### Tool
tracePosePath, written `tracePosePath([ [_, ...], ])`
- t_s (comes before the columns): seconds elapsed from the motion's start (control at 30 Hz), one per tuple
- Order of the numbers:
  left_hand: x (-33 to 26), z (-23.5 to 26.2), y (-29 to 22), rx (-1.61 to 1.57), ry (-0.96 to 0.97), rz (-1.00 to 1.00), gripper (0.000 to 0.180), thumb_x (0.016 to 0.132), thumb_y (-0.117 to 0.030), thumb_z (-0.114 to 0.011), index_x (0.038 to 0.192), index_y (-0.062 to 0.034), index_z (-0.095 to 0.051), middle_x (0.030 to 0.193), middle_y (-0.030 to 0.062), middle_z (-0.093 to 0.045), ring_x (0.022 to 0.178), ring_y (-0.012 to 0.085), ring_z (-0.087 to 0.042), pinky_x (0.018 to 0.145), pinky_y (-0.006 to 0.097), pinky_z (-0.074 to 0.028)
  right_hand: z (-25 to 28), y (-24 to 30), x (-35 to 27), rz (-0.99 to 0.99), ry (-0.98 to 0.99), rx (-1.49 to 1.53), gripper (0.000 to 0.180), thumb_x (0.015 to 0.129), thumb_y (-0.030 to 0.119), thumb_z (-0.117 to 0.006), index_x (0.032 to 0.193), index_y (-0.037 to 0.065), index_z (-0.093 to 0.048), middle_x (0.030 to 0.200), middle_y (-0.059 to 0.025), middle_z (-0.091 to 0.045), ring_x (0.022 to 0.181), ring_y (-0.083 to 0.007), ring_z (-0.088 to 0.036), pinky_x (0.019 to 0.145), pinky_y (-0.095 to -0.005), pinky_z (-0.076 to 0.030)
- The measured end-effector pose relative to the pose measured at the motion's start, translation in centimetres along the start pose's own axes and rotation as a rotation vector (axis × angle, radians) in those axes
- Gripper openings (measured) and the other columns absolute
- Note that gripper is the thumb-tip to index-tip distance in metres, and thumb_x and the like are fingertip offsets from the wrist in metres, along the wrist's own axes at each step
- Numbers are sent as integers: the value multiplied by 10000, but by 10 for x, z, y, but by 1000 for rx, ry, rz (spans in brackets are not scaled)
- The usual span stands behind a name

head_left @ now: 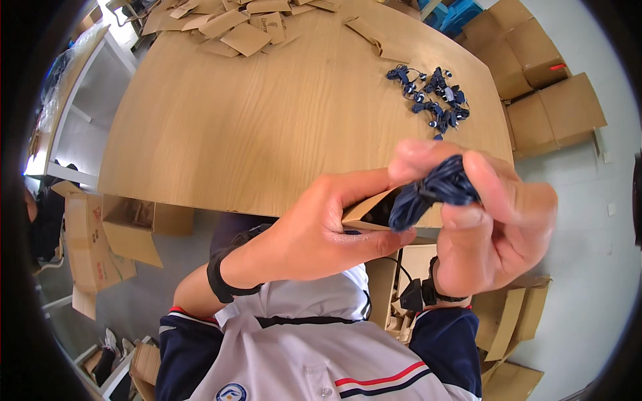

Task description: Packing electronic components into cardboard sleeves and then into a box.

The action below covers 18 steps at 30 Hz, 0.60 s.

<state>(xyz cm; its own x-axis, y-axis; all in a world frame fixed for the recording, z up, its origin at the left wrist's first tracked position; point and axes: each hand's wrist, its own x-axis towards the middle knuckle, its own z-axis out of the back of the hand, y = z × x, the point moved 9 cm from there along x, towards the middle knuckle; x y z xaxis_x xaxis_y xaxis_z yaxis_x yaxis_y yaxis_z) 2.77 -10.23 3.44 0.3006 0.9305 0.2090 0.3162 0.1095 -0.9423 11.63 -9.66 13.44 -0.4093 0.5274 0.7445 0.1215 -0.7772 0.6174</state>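
My left hand [311, 230] grips a small brown cardboard box [364, 212] between thumb and fingers, just past the table's near edge. The box's open end faces right, and its inside looks dark. Pinched in the fingertips of my right hand [508, 220] is a coiled bundle of dark blue cable [431, 194]. This bundle is close to the box's opening and overlaps it in view; whether the two touch, I cannot tell. Further back at the right lies a heap of similar dark cables [438, 100] with small whitish and silver ends.
Flat brown cardboard pieces [247, 37] are piled at the far left of the wooden table [267, 120], with another folded piece [378, 40] at the far right. Large cartons [555, 113] stand along the right. Open cartons [130, 227] sit on the floor at left; another is below my hands.
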Motion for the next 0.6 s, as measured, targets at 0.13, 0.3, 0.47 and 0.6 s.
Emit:
tracePosePath([
  [0.13,-1,-3,13,-138,51,127,297,863,-140,-728,1103,6,-630,924,42,-671,854,94,-611,735,264,-528,0,-10,-4,17,48,-29,117,898,44,-612,1001,23,-562,926,-307,-675,797,-300,-665,720,-396,-568],
  [0.3,-5,-3,12,-364,23,206,290,880,-179,-717,1101,-6,-644,939,40,-676,815,95,-643,639,253,-565,-7,-3,-7,6,109,-251,66,884,79,-654,942,68,-623,942,-241,-709,890,-256,-604,769,-354,-514],
  [0.47,-6,3,10,-80,16,164,319,884,-234,-719,1094,-5,-646,934,55,-689,746,113,-664,592,240,-543,-7,-18,-17,-130,163,-253,94,905,168,-642,929,80,-663,996,-211,-714,959,-284,-604,879,-397,-459],
  [0.6,-12,12,25,27,92,330,338,894,-269,-706,1083,3,-640,866,60,-690,656,130,-673,561,235,-531,-19,-25,-18,-23,370,-528,189,900,262,-644,941,87,-704,1087,-193,-700,1111,-346,-588,955,-465,-394],
])
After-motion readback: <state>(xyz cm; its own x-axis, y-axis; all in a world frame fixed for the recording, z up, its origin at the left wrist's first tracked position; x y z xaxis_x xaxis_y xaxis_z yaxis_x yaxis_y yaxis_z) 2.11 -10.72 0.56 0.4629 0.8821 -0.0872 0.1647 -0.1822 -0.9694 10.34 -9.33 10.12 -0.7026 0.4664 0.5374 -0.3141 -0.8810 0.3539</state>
